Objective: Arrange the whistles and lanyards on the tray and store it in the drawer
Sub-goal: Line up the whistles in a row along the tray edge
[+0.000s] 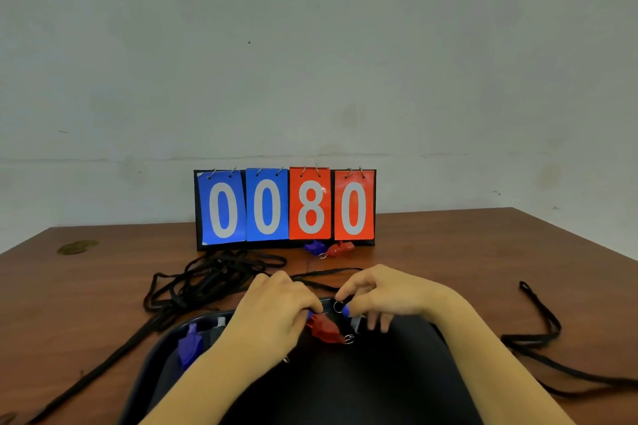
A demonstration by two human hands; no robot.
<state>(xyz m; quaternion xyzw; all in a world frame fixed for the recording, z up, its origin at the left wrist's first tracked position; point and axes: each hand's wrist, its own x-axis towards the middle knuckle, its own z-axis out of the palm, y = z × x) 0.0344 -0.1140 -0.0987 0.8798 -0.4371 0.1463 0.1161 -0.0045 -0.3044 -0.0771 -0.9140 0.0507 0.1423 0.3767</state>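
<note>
Arranging step under way: left hand (276, 307) pinches the red whistle (326, 328) over the tray (152, 355); right hand (376, 293) apparently pinches a blue whistle (346, 311). Next: seat both, then gather the lanyards (207, 279).

Hands crowded at the tray's far rim, open wood out to the sides

Between the left hand (276, 310) and right hand (376, 300) lies a red whistle (326, 328); a blue whistle (190, 343) sits left of the left wrist in the dark tray (397, 373). Beyond the left hand a tangle of black lanyards (207, 279) covers the table (466, 245); farther on, two whistles (331, 248) and the scoreboard (284, 207) block the way. Right of the right hand is bare wood up to a looped lanyard (542, 321)
</note>
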